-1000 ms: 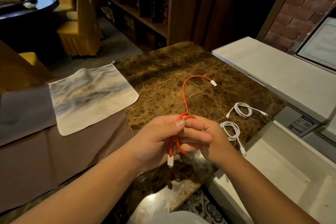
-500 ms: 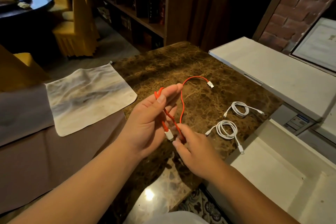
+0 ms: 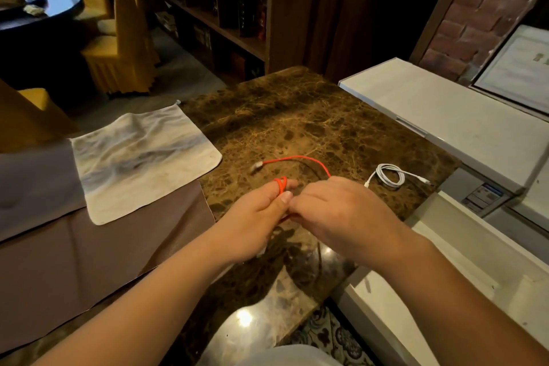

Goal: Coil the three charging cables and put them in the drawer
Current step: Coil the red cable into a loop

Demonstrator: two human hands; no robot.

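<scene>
Left hand [image 3: 255,217]: red cable [image 3: 297,160] is looped round the extended fingers, grip closed on it with the thumb pinning the turns near the fingertips. Right hand [image 3: 341,211]: fingers curled on the running length just beside the left thumb; the exact pinch is hidden behind the knuckles. The free tail arcs out over the worktop [image 3: 297,116] and ends in a white plug [image 3: 256,166] lying left of the arc.

Judgement: third cable is mid-coil. Turns are best kept the same size and laid side by side on the fingers, light tension fed from the right hand, thumb pressure held until the tail is used up, otherwise the loops are likely to spring open. Plug should be guided in, not dragged.

One white coiled cable [image 3: 387,176] lies on the worktop near the right edge, well clear of the hands. A second white cable cannot be seen, possibly hidden behind the right hand. An open white drawer [image 3: 463,249] sits below right, path to it unobstructed. A stained cloth [image 3: 142,157] lies left, partly on a brown cover [image 3: 89,261]; neither is in the way
</scene>
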